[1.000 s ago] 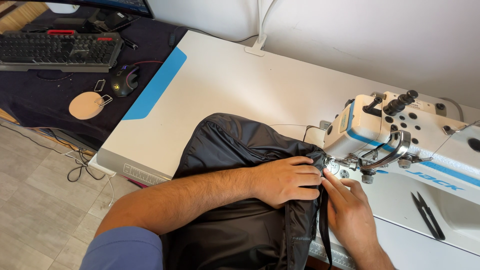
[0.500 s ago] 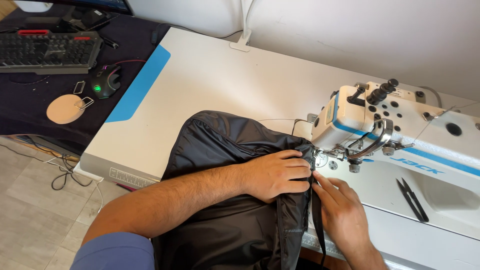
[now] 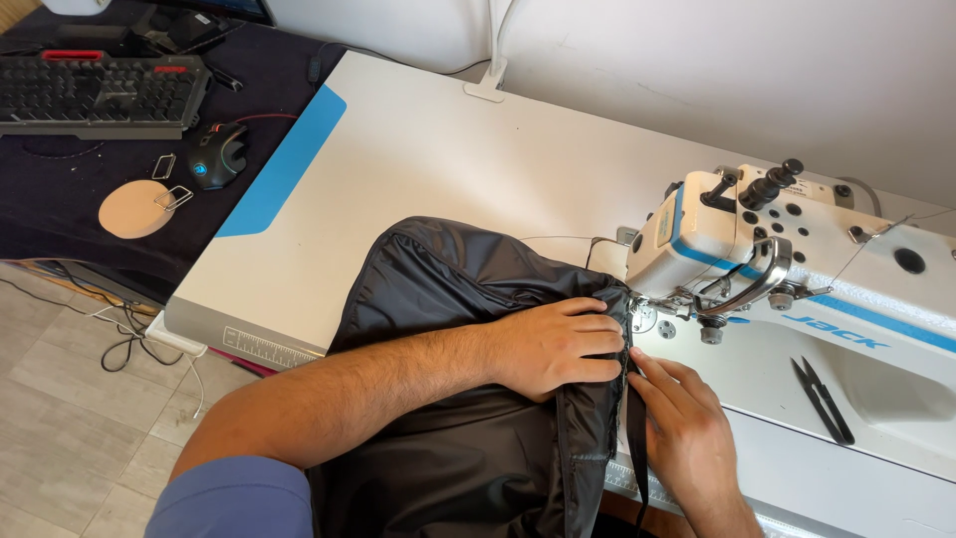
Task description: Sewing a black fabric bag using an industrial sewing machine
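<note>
Your left hand (image 3: 558,344) presses the black fabric (image 3: 448,299) flat beside the machine (image 3: 797,259). Right hand (image 3: 687,428) pinches the strap (image 3: 637,448); feed evenly, fingers clear.

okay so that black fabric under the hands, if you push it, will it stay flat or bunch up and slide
The black fabric looks floppy: it already folds and creases under the left hand. Its sheen suggests it slides easily on the smooth white table. Probably light for its size.

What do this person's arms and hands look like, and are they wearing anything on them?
Both hands are bare: no gloves, rings or watch show on the left hand or the right hand. The left forearm is uncovered and hairy, with a short blue sleeve at the upper arm. The right arm is mostly out of view.
</note>
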